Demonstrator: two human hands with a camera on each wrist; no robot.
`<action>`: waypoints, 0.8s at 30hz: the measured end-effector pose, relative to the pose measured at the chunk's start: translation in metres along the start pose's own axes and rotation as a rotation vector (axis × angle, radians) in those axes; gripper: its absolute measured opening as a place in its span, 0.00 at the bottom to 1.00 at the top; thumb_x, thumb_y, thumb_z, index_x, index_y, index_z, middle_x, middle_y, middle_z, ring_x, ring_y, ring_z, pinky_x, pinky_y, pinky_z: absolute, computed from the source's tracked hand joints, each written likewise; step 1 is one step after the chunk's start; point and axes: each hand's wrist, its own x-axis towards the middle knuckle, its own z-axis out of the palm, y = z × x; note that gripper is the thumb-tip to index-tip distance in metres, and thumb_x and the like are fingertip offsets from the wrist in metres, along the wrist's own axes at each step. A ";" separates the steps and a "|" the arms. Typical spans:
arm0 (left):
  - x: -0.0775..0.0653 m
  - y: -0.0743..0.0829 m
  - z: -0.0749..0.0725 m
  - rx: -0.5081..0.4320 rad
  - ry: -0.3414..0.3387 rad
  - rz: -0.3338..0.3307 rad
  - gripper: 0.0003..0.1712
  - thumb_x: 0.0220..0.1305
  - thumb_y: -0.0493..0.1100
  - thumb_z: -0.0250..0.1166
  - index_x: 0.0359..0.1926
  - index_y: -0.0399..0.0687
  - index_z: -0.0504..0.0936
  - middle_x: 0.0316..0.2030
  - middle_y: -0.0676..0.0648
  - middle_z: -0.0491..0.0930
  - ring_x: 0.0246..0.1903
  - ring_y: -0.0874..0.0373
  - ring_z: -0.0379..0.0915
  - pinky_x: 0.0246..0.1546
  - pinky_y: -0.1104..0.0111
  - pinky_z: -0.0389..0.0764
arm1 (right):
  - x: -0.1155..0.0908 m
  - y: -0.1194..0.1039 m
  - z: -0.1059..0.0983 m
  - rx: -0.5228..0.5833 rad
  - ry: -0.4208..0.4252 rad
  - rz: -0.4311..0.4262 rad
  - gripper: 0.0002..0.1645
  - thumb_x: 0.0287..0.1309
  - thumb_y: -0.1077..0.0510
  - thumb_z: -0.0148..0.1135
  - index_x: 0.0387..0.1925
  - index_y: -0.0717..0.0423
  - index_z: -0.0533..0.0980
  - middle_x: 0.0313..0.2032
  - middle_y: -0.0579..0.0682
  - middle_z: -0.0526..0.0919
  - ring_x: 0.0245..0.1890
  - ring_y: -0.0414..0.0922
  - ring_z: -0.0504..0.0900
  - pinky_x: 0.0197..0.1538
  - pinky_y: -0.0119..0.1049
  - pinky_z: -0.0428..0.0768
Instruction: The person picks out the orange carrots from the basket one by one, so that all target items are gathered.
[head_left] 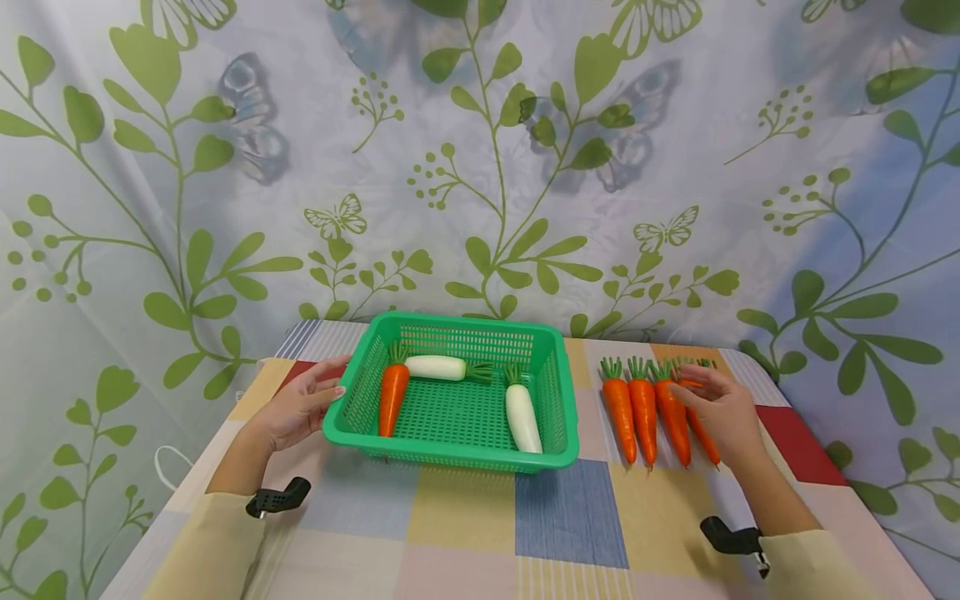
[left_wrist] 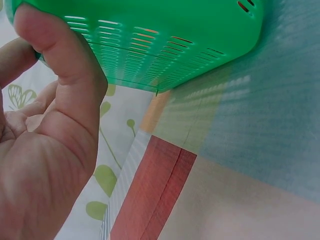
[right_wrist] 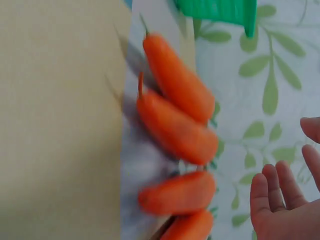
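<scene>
A green plastic basket [head_left: 450, 454] holds one carrot [head_left: 393, 392] at its left side and two white radishes, one lying across the back [head_left: 437, 367] and one at the right [head_left: 522, 417]. My left hand [head_left: 300, 406] is at the basket's left side, with loosely bent fingers and the thumb [left_wrist: 42, 30] right at the rim. Several carrots [head_left: 643, 412] lie in a row to the right of the basket, green tops pointing away. Over the tops of the rightmost ones is my right hand [head_left: 723, 412], its fingers spread and nothing between them in the right wrist view.
A patchwork-print cloth [head_left: 465, 517] covers the table. Behind it hangs a white curtain [head_left: 480, 167] with green leaves and butterflies. A white cable [head_left: 167, 467] loops at the table's left edge. Each forearm carries a black wrist device [head_left: 279, 498].
</scene>
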 end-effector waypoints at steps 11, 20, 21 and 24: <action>0.000 0.000 0.000 0.005 0.009 -0.009 0.39 0.79 0.40 0.55 0.82 0.51 0.47 0.59 0.49 0.83 0.50 0.52 0.88 0.49 0.58 0.88 | -0.021 -0.044 0.032 0.089 -0.121 -0.050 0.31 0.65 0.47 0.69 0.65 0.57 0.76 0.48 0.22 0.80 0.48 0.27 0.81 0.48 0.17 0.81; -0.002 0.003 0.003 0.004 0.022 -0.021 0.39 0.78 0.40 0.55 0.82 0.52 0.47 0.59 0.47 0.82 0.49 0.51 0.88 0.49 0.58 0.88 | -0.033 -0.085 0.059 0.234 -0.213 -0.062 0.28 0.64 0.52 0.71 0.61 0.59 0.78 0.50 0.30 0.83 0.50 0.31 0.83 0.52 0.21 0.83; -0.002 0.003 0.003 0.003 0.022 -0.022 0.39 0.78 0.40 0.55 0.82 0.52 0.47 0.59 0.47 0.82 0.49 0.51 0.88 0.49 0.58 0.88 | -0.034 -0.089 0.062 0.240 -0.220 -0.060 0.28 0.64 0.52 0.71 0.61 0.59 0.78 0.50 0.30 0.84 0.50 0.31 0.84 0.52 0.22 0.83; -0.002 0.004 0.004 0.001 0.020 -0.022 0.39 0.78 0.40 0.55 0.82 0.52 0.47 0.59 0.48 0.82 0.50 0.52 0.87 0.49 0.57 0.88 | -0.034 -0.099 0.072 0.258 -0.242 -0.055 0.28 0.65 0.52 0.70 0.62 0.59 0.77 0.51 0.33 0.83 0.51 0.34 0.84 0.53 0.22 0.83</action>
